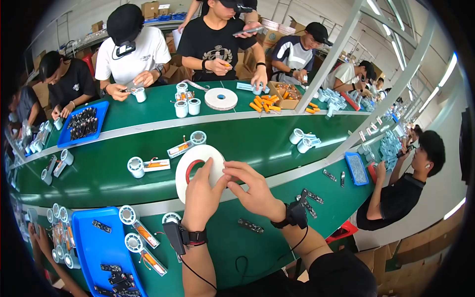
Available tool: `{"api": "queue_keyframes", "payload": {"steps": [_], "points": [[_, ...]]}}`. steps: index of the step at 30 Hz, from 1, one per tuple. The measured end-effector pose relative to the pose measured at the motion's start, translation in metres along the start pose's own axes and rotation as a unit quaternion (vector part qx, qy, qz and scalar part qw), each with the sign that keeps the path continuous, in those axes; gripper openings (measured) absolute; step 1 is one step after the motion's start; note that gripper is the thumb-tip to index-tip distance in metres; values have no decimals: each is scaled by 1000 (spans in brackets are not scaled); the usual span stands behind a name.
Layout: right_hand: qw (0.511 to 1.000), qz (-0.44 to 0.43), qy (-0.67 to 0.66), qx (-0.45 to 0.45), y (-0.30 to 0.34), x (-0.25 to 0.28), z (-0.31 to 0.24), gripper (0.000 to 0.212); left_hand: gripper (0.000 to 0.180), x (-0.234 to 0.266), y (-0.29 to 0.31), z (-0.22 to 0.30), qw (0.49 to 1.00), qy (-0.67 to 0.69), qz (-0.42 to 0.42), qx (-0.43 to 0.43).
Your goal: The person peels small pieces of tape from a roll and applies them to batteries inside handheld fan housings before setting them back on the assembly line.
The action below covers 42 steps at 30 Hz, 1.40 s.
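My left hand (202,198) grips a white roll of tape (200,152) with a red inner ring, held upright above the near edge of the conveyor. Its fingers reach over the roll's face and its thumb points to the right edge. My right hand (257,193) meets the roll at that edge, with fingertips and thumb bent in close to my left thumb; any tape end between them is too small to make out. Below my hands, a black circuit board (251,225) lies on the green bench (222,252). Round light-blue fan housings with orange cells (146,236) lie left of my left forearm.
A blue tray (94,247) with circuit boards stands at left. Fan units (136,167) rest on the green conveyor (237,133). Metal rails and a slanting post (368,119) border the bench. Across it, people work near a white tape reel (220,103) and orange cells (262,103).
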State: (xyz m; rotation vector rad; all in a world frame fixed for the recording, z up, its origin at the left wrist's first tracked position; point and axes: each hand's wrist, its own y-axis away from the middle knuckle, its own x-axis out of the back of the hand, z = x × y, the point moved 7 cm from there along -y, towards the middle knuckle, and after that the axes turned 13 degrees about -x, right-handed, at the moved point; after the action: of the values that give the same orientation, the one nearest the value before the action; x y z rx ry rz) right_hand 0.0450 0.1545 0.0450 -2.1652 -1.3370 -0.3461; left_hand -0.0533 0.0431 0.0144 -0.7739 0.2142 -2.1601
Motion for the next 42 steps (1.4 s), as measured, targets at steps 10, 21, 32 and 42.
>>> {"api": "queue_keyframes", "payload": {"steps": [10, 21, 32, 42], "points": [[997, 58, 38, -19, 21, 18, 26, 31, 75, -32, 7, 2, 994, 34, -104, -16], [994, 51, -18, -94, 27, 16, 30, 27, 80, -29, 9, 4, 992, 28, -119, -34], [989, 68, 128, -3, 34, 36, 31, 18, 74, -55, 9, 4, 988, 31, -145, -31], [985, 83, 83, 126, 38, 56, 16, 25, 59, -70, 6, 0, 973, 168, -149, 47]]}}
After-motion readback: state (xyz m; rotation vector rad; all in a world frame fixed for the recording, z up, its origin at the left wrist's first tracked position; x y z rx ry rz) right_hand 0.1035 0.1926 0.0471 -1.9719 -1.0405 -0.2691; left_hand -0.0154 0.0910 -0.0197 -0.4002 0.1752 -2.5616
